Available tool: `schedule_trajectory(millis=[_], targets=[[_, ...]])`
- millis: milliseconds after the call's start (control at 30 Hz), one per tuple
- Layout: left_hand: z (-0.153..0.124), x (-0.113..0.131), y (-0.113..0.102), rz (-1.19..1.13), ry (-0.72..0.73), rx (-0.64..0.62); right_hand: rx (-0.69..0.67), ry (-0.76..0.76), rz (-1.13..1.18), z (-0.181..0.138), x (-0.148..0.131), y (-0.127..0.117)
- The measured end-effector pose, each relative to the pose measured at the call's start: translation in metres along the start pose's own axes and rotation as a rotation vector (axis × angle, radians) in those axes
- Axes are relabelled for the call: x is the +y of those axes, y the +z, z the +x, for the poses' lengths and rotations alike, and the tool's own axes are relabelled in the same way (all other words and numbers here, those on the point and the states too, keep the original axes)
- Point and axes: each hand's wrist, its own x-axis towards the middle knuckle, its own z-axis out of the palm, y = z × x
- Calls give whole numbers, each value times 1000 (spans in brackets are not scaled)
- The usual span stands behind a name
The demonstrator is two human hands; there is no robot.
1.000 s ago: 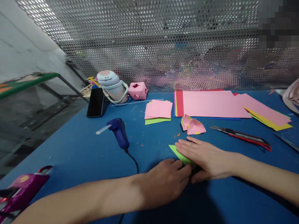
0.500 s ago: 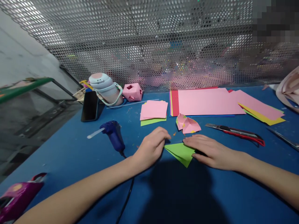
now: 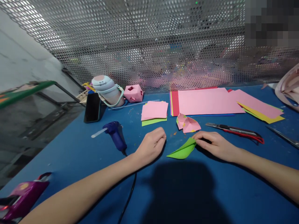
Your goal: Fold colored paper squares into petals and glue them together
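Note:
Between my hands is a folded piece of green paper [image 3: 183, 151], its pointed end toward the left and one corner lifted. My right hand [image 3: 211, 143] pinches that raised corner between thumb and fingers. My left hand [image 3: 153, 143] rests on the blue table, fingers curled into a loose fist, apart from the green paper; nothing shows in it. Just beyond lies a folded pink paper piece [image 3: 190, 124] with yellow spots. A stack of pink and green paper squares [image 3: 154, 110] sits past my left hand.
A blue glue gun [image 3: 116, 137] with a cord lies left, near a phone [image 3: 92, 107], a bottle [image 3: 108, 90] and a pink paper ball [image 3: 133, 93]. Coloured sheets [image 3: 210, 102] lie at the back. A red cutter knife [image 3: 238, 132] is on the right.
My left hand has let go of the green paper's edge and curled. My right hand has gone from pressing flat to pinching its corner, turning and lifting the paper slightly.

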Motion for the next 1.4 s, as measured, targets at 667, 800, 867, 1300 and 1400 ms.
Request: schedule_trajectory(millis=[667,800,867,1300,1400], targets=[[-4,9,15,-786,-316,-188,18,8,3,2,1,3],[-5,10,17,-835,-264,-157,23,9,10,2,-1,4],[-5,13,17,-863,-269,-132,26,4,12,2,-2,4],[9,-12,8,-687,-585,183,29,27,-10,2,0,2],[9,-9,6,-626,-501,178,34,22,2,2,0,2]])
